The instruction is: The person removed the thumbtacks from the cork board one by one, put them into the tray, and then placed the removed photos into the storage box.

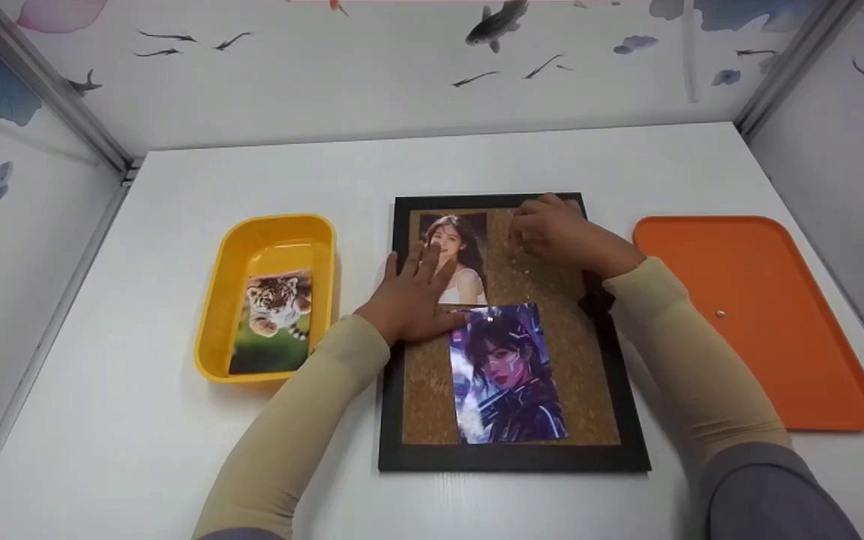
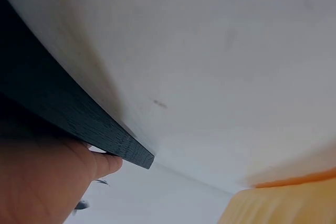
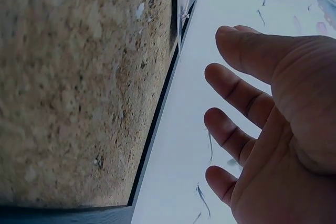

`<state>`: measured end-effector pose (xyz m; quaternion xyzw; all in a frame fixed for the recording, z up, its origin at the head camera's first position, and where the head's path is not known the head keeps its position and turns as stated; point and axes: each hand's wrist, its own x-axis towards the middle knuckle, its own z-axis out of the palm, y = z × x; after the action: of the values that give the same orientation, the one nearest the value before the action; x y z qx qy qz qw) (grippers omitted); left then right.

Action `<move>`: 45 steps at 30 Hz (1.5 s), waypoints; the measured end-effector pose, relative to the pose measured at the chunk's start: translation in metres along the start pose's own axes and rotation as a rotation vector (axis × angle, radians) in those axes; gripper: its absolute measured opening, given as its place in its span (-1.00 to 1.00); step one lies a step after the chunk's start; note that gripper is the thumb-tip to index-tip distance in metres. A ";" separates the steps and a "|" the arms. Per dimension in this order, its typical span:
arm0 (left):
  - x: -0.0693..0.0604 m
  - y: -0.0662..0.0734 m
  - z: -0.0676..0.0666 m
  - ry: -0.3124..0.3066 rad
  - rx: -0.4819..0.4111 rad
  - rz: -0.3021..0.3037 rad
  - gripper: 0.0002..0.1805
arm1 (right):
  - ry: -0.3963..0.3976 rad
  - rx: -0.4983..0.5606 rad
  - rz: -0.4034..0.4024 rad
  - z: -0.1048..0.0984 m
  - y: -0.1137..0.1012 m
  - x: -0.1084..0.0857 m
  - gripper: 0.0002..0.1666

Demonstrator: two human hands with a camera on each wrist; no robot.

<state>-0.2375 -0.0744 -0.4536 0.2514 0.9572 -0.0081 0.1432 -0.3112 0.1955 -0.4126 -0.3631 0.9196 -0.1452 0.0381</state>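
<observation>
A cork board (image 1: 432, 397) in a black frame lies on the white table. My left hand (image 1: 411, 304) rests with spread fingers on a portrait photo (image 1: 469, 270) at its upper left, the thumb over the top edge of a purple cyberpunk-style picture (image 1: 511, 390). A small shiny pin (image 1: 490, 319) shows near that picture's top. Above the board's upper right is my right hand (image 1: 563, 234), to the right of the portrait. In the right wrist view its thumb (image 3: 247, 51) and index finger lie together, the other fingers (image 3: 228, 135) loosely bent. Whatever is between thumb and index is hidden.
To the left stands a yellow basket (image 1: 211, 300) holding a tiger cub photo (image 1: 271, 330). An orange tray (image 1: 799, 360) lies to the right with one small pin (image 1: 719, 313) on it. Printed panels (image 1: 327, 97) enclose the table's back and sides.
</observation>
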 end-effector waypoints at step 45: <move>0.000 0.000 0.000 -0.022 -0.009 -0.008 0.08 | 0.063 0.047 -0.115 -0.019 -0.005 -0.062 -0.84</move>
<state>-0.2375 -0.0745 -0.4539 0.2470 0.9566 -0.0071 0.1546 -0.2653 0.2385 -0.3953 -0.4094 0.8944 -0.1801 0.0093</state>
